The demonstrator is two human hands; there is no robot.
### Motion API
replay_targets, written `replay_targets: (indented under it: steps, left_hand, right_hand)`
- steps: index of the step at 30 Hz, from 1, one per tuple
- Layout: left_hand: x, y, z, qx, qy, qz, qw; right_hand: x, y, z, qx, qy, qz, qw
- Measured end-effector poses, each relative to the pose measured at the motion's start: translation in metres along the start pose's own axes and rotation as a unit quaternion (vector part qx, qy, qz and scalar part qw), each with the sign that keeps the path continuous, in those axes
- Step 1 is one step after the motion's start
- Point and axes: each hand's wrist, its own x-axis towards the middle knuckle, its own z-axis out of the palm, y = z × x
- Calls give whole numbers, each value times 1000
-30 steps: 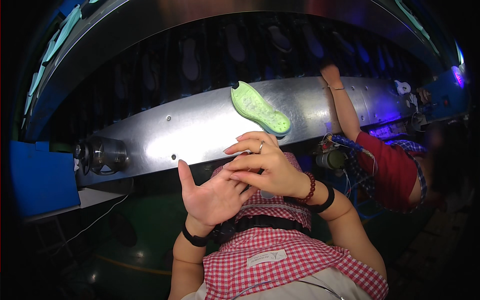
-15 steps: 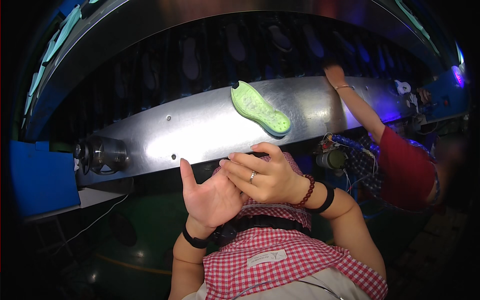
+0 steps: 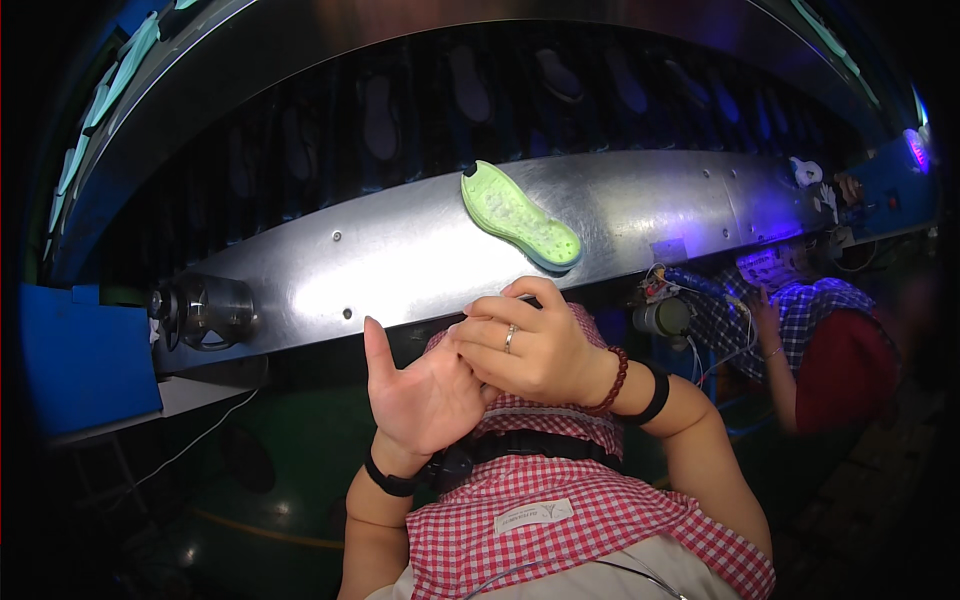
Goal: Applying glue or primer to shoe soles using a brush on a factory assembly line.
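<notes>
Left hand (image 3: 425, 405) palm-up, thumb (image 3: 378, 346) apart, right hand (image 3: 545, 352) over its fingers (image 3: 458, 370)

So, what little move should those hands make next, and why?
Probably ease the right hand off the left hand. It covers part of the left, so both are occupied with each other, while the green sole lies untouched on the metal ledge just beyond them. Whether anything is between them is hidden.

My apron (image 3: 620, 500) has red and white checks. I wear a dark red bracelet (image 3: 618, 383), a black band (image 3: 658, 395) and a silver ring (image 3: 511, 338). The sole (image 3: 515, 215) is light green with a bluish lower edge, the bench (image 3: 400, 260) silver, the left box (image 3: 85, 360) blue. A co-worker's shirt (image 3: 848, 370) is red.
</notes>
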Motion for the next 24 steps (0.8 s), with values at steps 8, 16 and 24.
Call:
replay_targets:
  steps: [8,16,24]
  left_hand:
    - [2,-1,-1,7,1,-2,1000]
    - [3,3,0,-26,39,55,997]
    - [4,5,0,-54,39,83,994]
  right_hand:
    - [-3,7,3,168,-2,140,976]
    - [-13,-7,5,134,-12,80,988]
    - [-10,-18,11,38,-47,61,996]
